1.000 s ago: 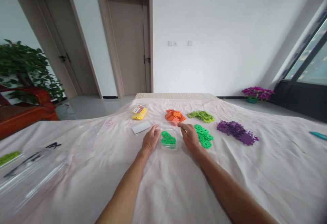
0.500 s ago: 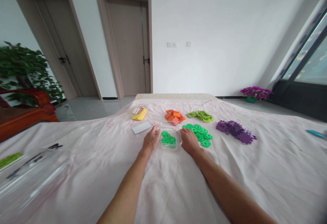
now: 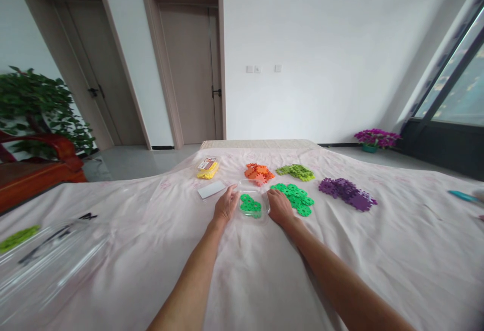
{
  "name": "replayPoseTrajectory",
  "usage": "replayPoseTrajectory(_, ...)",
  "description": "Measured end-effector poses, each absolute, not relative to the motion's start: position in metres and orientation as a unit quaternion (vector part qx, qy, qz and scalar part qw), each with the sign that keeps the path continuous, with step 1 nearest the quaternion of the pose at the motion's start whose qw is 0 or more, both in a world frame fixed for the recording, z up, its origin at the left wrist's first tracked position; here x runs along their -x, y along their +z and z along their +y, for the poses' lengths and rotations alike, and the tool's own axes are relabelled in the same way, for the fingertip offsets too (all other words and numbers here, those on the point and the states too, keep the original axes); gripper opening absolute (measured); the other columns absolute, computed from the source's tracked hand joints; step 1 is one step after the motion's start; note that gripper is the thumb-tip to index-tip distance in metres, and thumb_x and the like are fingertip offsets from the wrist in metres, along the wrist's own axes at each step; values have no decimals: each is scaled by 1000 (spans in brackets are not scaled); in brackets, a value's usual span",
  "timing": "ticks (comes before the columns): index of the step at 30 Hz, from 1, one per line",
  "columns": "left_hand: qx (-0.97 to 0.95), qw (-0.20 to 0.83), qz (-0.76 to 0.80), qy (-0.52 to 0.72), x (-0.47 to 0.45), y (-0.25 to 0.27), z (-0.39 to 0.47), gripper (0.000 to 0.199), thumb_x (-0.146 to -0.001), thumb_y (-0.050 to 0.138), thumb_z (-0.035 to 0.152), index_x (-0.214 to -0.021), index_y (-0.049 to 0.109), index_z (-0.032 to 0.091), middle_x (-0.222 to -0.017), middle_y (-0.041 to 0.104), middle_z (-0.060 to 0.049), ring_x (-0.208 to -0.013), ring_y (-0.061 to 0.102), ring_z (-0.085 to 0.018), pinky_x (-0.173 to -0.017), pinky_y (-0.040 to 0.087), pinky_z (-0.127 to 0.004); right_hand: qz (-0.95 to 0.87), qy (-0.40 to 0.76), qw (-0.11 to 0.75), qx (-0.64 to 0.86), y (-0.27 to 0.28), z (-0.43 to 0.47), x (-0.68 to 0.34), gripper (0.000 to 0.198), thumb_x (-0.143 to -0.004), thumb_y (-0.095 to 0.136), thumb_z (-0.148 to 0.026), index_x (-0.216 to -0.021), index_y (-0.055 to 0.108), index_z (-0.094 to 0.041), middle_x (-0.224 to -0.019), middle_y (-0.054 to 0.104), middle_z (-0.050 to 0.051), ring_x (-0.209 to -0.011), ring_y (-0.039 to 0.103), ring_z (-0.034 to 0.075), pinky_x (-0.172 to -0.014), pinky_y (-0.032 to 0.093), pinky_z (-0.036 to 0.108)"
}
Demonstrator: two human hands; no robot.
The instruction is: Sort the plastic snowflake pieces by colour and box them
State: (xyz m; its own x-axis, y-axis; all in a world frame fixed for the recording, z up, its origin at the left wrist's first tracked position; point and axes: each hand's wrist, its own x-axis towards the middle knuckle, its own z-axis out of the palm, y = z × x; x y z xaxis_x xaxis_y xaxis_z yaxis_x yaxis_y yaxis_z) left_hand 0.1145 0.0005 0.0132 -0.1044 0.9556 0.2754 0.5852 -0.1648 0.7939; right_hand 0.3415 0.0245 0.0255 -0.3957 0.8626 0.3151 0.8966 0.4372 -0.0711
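Note:
A small clear plastic box (image 3: 251,221) with several green flower-shaped pieces (image 3: 250,205) inside rests on the cloth in front of me. My left hand (image 3: 227,204) holds its left side, the fingers closed along the wall. At the opposite side, my right hand (image 3: 280,206) is closed at the box's edge, its fingertips partly hidden. A heap of loose green pieces (image 3: 293,197) lies just beyond that hand. Left of the box is a flat clear lid with a white label (image 3: 210,190), close to my left fingers.
Orange pieces (image 3: 258,173), lime pieces (image 3: 297,172) and purple pieces (image 3: 348,194) lie in heaps. A closed box of yellow pieces (image 3: 207,169) stands back left. A large clear bin (image 3: 64,265) sits near left. At far right are a blue tool (image 3: 463,196) and a blurred pale shape.
The view has tilted up slightly, so everything sits a little lower. Both hands stay at the box. A pale shape has come in at the right edge.

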Motion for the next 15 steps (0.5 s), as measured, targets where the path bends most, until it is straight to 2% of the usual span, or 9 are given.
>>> replayPoseTrajectory(7,-643,222,600,421,-116,13,-3,49,-95,36,49,-137,50,27,-114,71,-3,-105,66,-18,-95,46,-29,-835,-56,162,523,20,33,-343,16,-80,57,-17,-91,68,-18,-101,64,12,-101,53,25,-93,38,32)
replayPoseTrajectory(15,-667,219,588,402,-116,11,-2,48,-97,36,43,-139,49,23,-126,67,-7,-119,60,-19,-106,40,-31,-833,-53,179,520,16,34,-344,14,-80,59,-19,-90,68,-19,-101,63,14,-100,53,26,-93,38,34)
